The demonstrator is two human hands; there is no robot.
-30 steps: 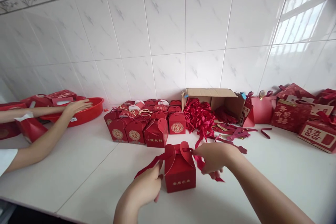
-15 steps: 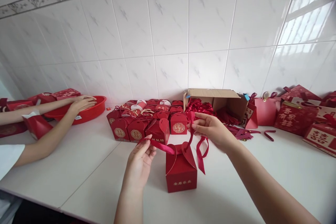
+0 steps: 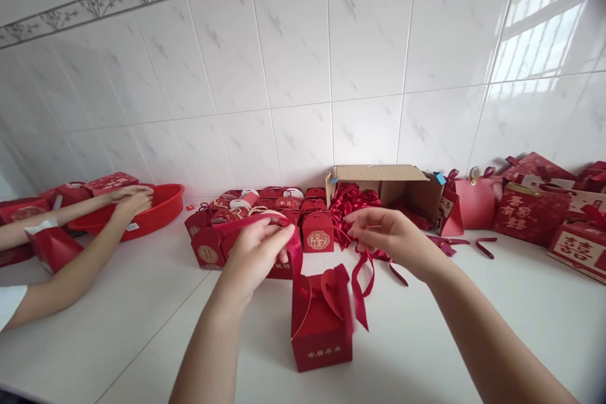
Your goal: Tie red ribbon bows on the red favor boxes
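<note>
A red gift box with gold characters stands upright on the table in front of me, its curved top flaps folded inward. My left hand is up and to the left of it, closed in a pinch on a red ribbon that runs down to the box top. The ribbon's other end drapes, blurred, over the box's right side. Above and right of the box hovers my right hand, its fingers slightly apart and apparently holding nothing. Another red ribbon loop lies just below that hand.
Several finished-looking red boxes stand in rows behind. A cardboard carton with red ribbons lies against the tiled wall. Red bags are at right. On the left, a co-worker's hands are over a red basin.
My right hand has let go of its ribbon end, which has fallen beside the box. My left hand has moved up and right, still pinching the ribbon. The view has shifted slightly.
</note>
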